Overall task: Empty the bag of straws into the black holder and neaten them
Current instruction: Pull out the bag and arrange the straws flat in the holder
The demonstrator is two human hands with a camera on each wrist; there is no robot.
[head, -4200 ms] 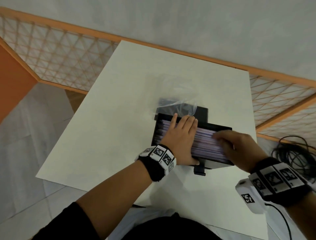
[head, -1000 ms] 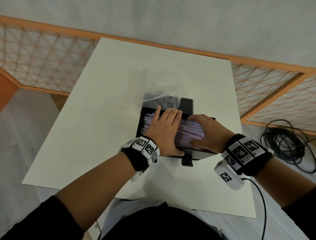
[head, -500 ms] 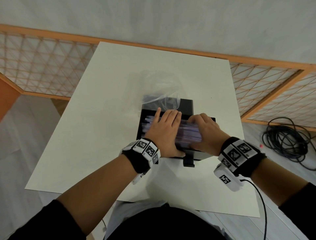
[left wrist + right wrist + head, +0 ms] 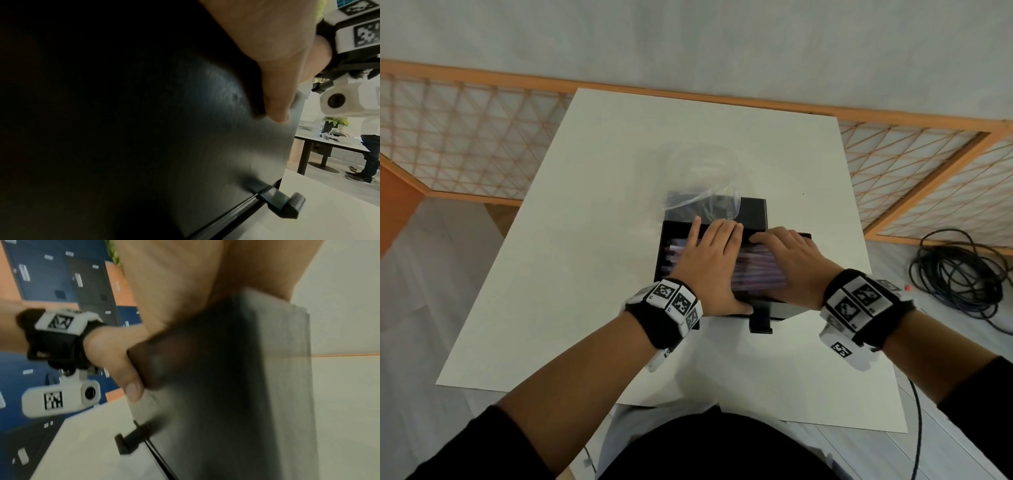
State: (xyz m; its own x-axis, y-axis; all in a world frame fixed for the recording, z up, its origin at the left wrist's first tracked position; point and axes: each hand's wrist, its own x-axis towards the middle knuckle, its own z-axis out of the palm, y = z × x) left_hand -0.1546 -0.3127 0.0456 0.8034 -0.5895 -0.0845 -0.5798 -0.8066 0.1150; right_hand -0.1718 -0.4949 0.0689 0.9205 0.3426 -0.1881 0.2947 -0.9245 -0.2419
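Observation:
The black holder (image 4: 755, 214) stands open in the middle of the white table (image 4: 602, 192). Purple straws (image 4: 755, 272) lie lengthwise inside it. My left hand (image 4: 710, 260) presses flat on the straws' left half, fingers straight, with its thumb (image 4: 277, 100) down over the front wall (image 4: 205, 146). My right hand (image 4: 792, 263) lies flat on the right half, its fingers reaching the left hand's fingertips. The clear bag (image 4: 702, 178) lies crumpled behind the holder, partly on its back lid. In the right wrist view the holder's wall (image 4: 236, 386) fills the frame under my palm (image 4: 185, 280).
A small black tab (image 4: 759, 323) sticks out from the bottom of the holder's front. An orange lattice fence (image 4: 465, 137) runs round the table's far sides. A coil of black cable (image 4: 959, 277) lies on the floor at the right. A person (image 4: 370, 155) stands by another table beyond.
My right hand has slid left along the straws from the holder's right end until it meets the left hand. The left hand has stayed flat on the straws.

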